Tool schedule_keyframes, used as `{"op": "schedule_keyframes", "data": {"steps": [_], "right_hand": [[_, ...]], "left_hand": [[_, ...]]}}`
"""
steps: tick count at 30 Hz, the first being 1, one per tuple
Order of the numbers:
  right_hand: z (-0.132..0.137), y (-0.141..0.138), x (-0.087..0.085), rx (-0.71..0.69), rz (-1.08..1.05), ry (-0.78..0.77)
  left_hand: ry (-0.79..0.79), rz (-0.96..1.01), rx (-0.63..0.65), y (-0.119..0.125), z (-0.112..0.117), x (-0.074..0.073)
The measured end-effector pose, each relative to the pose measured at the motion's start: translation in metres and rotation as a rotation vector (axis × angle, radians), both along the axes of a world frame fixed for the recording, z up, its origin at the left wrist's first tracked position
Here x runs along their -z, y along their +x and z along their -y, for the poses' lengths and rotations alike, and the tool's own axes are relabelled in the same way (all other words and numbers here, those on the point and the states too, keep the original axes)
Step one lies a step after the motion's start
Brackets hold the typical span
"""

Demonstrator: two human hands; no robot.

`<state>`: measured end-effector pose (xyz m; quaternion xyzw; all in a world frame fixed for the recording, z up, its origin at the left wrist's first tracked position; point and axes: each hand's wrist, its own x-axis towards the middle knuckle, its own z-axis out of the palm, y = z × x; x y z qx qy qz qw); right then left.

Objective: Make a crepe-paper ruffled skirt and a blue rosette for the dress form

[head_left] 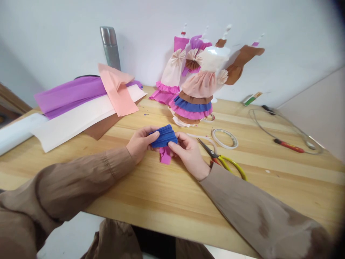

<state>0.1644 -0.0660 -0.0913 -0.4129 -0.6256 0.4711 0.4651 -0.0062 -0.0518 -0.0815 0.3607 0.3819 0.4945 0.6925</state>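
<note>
Blue paper [165, 136], one bundle, held by two hands [140, 143] [191, 157]

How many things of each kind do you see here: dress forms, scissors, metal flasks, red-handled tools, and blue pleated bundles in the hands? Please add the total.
Dress forms: 4
Scissors: 1
Metal flask: 1
Red-handled tool: 1
Blue pleated bundle, held by left hand and right hand: 1
Total: 8

bright, diffuse light | faint shadows on wall [151, 21] | edges warped | right corners dark
</note>
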Motion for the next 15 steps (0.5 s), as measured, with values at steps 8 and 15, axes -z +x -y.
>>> {"op": "schedule_keyframes", "data": {"steps": [8, 15], "right_hand": [[0.0014, -0.0012, -0.0024, -0.029, -0.093, -0.05], [0.0016, -0.0024, 0.0013, 0.018, -0.022, 0.037]], "left_hand": [[-0.013, 0.02, 0.021, -0.001, -0.0011, 0.0008], [-0.029, 0.036, 0.012, -0.0019, -0.0031, -0.0001]]}}
